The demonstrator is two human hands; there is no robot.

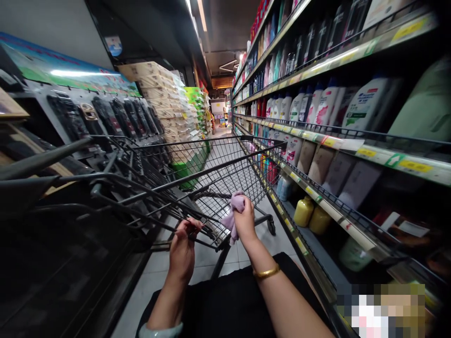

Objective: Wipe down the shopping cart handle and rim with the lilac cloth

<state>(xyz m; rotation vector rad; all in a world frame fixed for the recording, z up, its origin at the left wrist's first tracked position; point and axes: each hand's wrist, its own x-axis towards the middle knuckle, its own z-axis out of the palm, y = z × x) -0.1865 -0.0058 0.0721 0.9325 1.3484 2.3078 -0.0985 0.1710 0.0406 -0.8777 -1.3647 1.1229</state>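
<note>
A black wire shopping cart stands in front of me in a shop aisle, seen from low down beside it. My left hand is closed round a thin bar of the cart's lower frame. My right hand grips a pale pink cloth and presses it against the cart's wire side near the lower corner. A gold bangle sits on my right wrist. The cart's basket looks empty.
Shelves of bottles with yellow price tags run along the right, close to the cart. Two yellow bottles stand on the lowest shelf. Hanging black goods and stacked cartons line the left. The tiled aisle floor runs ahead.
</note>
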